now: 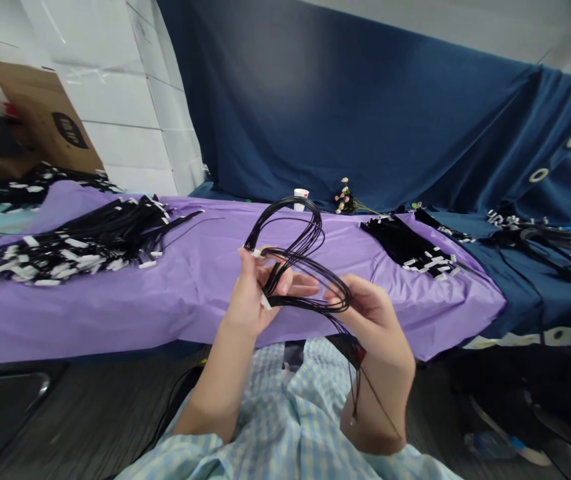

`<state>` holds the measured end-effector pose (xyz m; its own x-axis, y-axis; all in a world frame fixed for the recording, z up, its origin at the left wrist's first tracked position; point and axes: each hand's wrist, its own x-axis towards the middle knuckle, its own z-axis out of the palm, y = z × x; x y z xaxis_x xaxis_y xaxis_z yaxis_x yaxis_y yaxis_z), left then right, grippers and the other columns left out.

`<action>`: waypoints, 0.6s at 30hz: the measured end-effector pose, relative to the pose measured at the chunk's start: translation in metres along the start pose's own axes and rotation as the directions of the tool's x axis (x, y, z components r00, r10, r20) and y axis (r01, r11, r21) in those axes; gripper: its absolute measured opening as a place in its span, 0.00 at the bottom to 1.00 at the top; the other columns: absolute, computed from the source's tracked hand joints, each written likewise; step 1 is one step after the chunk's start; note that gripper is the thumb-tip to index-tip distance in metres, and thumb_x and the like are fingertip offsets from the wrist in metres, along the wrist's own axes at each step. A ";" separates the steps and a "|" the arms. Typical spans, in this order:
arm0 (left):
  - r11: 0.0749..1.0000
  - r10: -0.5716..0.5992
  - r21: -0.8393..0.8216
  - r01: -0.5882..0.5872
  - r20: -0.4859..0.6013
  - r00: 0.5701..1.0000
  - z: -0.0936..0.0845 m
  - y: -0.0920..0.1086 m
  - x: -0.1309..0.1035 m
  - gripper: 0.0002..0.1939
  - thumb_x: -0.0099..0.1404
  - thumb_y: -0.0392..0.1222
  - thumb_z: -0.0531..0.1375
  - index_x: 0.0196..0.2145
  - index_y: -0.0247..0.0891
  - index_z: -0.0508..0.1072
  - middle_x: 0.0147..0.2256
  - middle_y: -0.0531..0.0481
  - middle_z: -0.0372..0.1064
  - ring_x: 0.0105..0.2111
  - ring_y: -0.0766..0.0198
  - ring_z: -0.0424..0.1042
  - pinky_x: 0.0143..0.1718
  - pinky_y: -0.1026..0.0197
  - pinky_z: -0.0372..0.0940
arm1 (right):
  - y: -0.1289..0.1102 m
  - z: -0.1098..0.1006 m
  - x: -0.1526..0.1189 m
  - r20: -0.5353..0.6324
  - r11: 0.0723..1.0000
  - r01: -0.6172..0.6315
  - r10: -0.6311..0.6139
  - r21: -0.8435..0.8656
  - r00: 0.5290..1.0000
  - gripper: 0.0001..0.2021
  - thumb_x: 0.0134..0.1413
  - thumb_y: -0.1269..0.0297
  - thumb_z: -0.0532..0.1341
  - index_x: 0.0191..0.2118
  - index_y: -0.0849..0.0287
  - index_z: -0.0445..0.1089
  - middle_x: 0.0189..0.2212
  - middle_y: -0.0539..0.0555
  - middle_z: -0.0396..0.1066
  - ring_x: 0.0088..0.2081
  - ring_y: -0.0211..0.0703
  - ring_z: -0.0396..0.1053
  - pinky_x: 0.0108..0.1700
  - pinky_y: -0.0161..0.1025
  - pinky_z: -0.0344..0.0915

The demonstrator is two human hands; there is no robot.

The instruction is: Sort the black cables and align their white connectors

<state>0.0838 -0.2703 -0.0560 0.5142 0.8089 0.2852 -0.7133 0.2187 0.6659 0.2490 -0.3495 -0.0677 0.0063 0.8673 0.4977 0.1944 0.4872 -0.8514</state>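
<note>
A bundle of thin black wires [293,253] with white connectors [265,301] is held up in front of my chest, looped in two bends. My left hand [253,293] is closed around its connector ends, with the thumb up beside one white connector. Around the right-hand loop, my right hand [373,310] has its fingers curled on the wires. Loose wire ends hang down past my right wrist. Part of the bundle is hidden behind the fingers.
On the purple cloth [205,280], a large pile of black wires with white connectors [80,247] lies left, a smaller pile [405,243] right. A paper cup [300,199] and artificial flowers [345,199] stand at the back. More cables [540,243] lie far right.
</note>
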 end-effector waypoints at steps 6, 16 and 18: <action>0.987 -0.133 0.083 0.135 -0.039 0.990 -0.006 0.002 0.002 0.28 0.57 0.70 0.55 0.35 0.39 0.67 0.17 0.56 0.63 0.24 0.55 0.77 0.25 0.57 0.72 | 0.006 -0.021 -0.002 0.018 0.822 -0.002 -0.011 0.570 1.000 0.07 0.56 0.59 0.61 0.32 0.55 0.72 0.19 0.47 0.64 0.14 0.33 0.56 0.17 0.33 0.56; 0.936 -0.192 0.284 0.207 -0.080 0.978 -0.005 0.002 0.004 0.28 0.65 0.66 0.50 0.40 0.35 0.67 0.27 0.48 0.73 0.19 0.63 0.73 0.22 0.64 0.67 | 0.007 -0.002 0.015 -0.431 0.834 0.256 -0.024 0.489 0.902 0.07 0.55 0.58 0.65 0.34 0.55 0.77 0.21 0.46 0.66 0.19 0.30 0.66 0.22 0.29 0.67; 0.922 -0.220 0.314 0.225 -0.052 0.974 -0.007 0.001 0.004 0.29 0.65 0.66 0.49 0.40 0.35 0.68 0.28 0.48 0.73 0.18 0.63 0.73 0.21 0.64 0.66 | 0.007 0.001 0.017 -0.522 0.836 0.310 -0.033 0.452 0.852 0.07 0.53 0.57 0.67 0.34 0.54 0.77 0.23 0.47 0.68 0.23 0.32 0.69 0.26 0.30 0.70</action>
<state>0.0820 -0.2637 -0.0591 0.6330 0.7682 0.0955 -0.3924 0.2120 0.8950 0.2490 -0.3309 -0.0649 0.5112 0.6697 0.5387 -0.2790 0.7222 -0.6329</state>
